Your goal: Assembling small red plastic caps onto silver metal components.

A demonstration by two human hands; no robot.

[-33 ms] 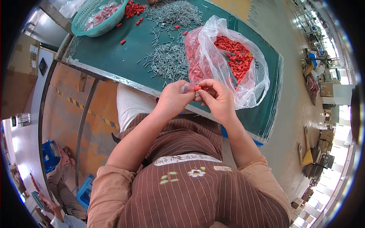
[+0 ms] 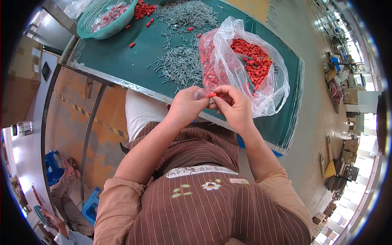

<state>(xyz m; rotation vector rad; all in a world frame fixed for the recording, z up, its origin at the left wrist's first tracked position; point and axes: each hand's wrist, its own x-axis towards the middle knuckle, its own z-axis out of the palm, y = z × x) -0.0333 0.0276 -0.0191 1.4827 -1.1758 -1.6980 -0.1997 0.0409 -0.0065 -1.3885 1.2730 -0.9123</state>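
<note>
Red plastic cap [image 2: 212, 95], small and tubular, pinched between fingertips of left hand [image 2: 188, 105] and right hand [image 2: 233, 105]; hands brought together just above near edge of green-topped table [image 2: 118, 57], fingers of both closed on the cap from either side. Cannot tell whether a metal pin already seated inside it.

Immediately beyond the hands: clear plastic bag [image 2: 269, 87], mouth open, heaped with more red caps [image 2: 251, 59], lower left side of bag touching or nearly touching the knuckles. Beyond and to the left of the hands: loose pile of short grey metal pins [image 2: 181, 65]; a second, denser pile [image 2: 188, 14] farther off. Far beyond the left hand: teal mesh basket [image 2: 107, 18] holding red pieces under clear wrapping, with a small scatter of red caps [image 2: 143, 10] just beside its rim and a few strays between basket and pins.

Judged progress: early to middle. Bag nearly full, both pin piles large, hence much stock apparently left to handle; basket contents possibly finished pieces, though not certain at this size. One piece in hand at present.

Lower left, well apart from the hands: another person [image 2: 61, 192] crouched near blue crates.
</note>
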